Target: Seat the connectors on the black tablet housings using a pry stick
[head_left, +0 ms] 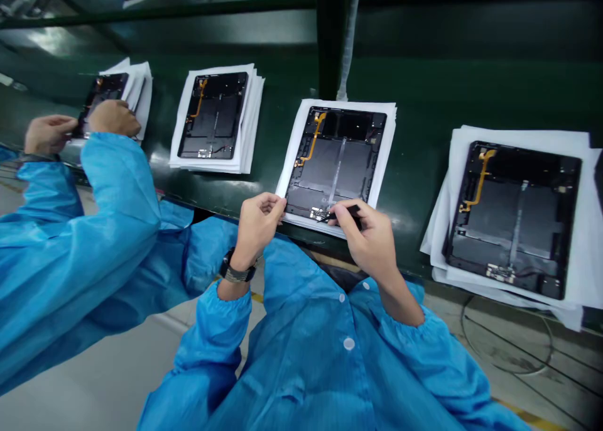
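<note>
left hand (257, 223) pinches open tablet (336, 158) at near-left corner of paper stack (384, 142) | right hand (370, 233) grips black tool (348, 212) at stack's near edge | tablet atop stack, likely stiff but fragile: i hold frame edges only

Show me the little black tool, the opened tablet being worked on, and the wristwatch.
black tool (351, 212): head view, on its dark handle.
opened tablet (348, 164): head view, on its grey inner plate.
wristwatch (238, 272): head view, on its band at the wrist.
</note>
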The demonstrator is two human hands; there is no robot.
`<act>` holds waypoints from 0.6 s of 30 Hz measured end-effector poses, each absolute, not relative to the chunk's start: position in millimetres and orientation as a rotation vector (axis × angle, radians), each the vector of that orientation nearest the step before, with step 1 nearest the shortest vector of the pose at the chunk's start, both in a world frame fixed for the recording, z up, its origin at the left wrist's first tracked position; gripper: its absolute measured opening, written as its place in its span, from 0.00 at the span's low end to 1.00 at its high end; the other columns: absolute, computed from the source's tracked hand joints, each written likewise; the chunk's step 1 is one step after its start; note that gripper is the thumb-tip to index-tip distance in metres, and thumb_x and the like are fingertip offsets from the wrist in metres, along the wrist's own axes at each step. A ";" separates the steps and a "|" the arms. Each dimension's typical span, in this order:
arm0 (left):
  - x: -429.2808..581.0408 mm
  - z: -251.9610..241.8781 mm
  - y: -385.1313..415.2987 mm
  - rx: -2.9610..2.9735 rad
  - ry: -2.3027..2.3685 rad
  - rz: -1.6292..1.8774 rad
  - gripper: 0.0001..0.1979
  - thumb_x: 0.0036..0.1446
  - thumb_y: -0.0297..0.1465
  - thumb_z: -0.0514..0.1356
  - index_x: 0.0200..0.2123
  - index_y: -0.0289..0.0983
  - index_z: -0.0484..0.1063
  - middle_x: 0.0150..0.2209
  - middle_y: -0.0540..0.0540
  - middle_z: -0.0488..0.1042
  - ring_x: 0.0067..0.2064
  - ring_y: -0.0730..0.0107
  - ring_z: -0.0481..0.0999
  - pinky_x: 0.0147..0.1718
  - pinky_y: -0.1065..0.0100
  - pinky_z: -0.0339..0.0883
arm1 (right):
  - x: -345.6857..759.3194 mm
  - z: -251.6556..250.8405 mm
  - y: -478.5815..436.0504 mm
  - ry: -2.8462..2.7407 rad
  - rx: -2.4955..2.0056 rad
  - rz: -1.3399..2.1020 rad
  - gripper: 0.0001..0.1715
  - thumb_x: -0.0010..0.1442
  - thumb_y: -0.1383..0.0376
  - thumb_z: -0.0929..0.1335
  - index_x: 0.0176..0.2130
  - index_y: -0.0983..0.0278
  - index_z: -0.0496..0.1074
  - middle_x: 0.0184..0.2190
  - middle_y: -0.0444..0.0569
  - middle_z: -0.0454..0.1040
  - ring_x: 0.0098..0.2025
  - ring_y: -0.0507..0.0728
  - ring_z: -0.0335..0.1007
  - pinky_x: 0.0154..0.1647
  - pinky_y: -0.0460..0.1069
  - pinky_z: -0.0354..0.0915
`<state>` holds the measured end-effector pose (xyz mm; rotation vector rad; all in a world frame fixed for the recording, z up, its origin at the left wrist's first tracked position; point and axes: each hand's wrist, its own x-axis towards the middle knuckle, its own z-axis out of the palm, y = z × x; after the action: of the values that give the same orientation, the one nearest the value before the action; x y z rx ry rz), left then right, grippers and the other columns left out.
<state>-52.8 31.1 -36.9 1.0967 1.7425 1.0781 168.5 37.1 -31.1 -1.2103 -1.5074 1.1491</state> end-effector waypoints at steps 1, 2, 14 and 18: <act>-49.7 -38.9 25.8 1.109 1.761 1.124 0.14 0.58 0.40 0.67 0.32 0.35 0.76 0.24 0.49 0.76 0.25 0.71 0.76 0.27 0.71 0.72 | 167.8 -30.4 37.0 -1.491 -1.213 1.154 0.14 0.72 0.56 0.68 0.39 0.61 0.78 0.32 0.46 0.82 0.36 0.57 0.81 0.42 0.51 0.72; -45.9 -40.7 19.1 1.137 1.800 1.180 0.14 0.60 0.41 0.66 0.36 0.34 0.77 0.26 0.48 0.77 0.28 0.70 0.77 0.30 0.70 0.74 | 167.1 -29.6 36.8 -1.470 -1.213 1.160 0.14 0.71 0.55 0.68 0.39 0.61 0.78 0.32 0.46 0.82 0.36 0.57 0.81 0.42 0.51 0.72; -6.7 -61.7 -29.5 2.038 2.053 1.031 0.21 0.71 0.34 0.58 0.64 0.39 0.73 0.72 0.31 0.57 0.73 0.45 0.58 0.68 0.41 0.59 | 154.5 -8.4 51.7 -1.379 -1.173 1.221 0.12 0.66 0.56 0.74 0.38 0.62 0.77 0.31 0.46 0.83 0.34 0.57 0.84 0.36 0.49 0.75; -3.9 -63.4 -26.5 2.013 2.022 1.012 0.23 0.72 0.33 0.57 0.67 0.38 0.70 0.74 0.32 0.53 0.74 0.44 0.54 0.70 0.41 0.57 | 144.8 -3.5 67.1 -1.573 -1.138 1.195 0.10 0.66 0.57 0.74 0.38 0.62 0.78 0.32 0.46 0.84 0.34 0.57 0.83 0.37 0.49 0.73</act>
<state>-3.9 -26.5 -63.4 2.0131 2.0223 1.0124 144.8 67.1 -3.5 -1.1377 -1.5732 1.1946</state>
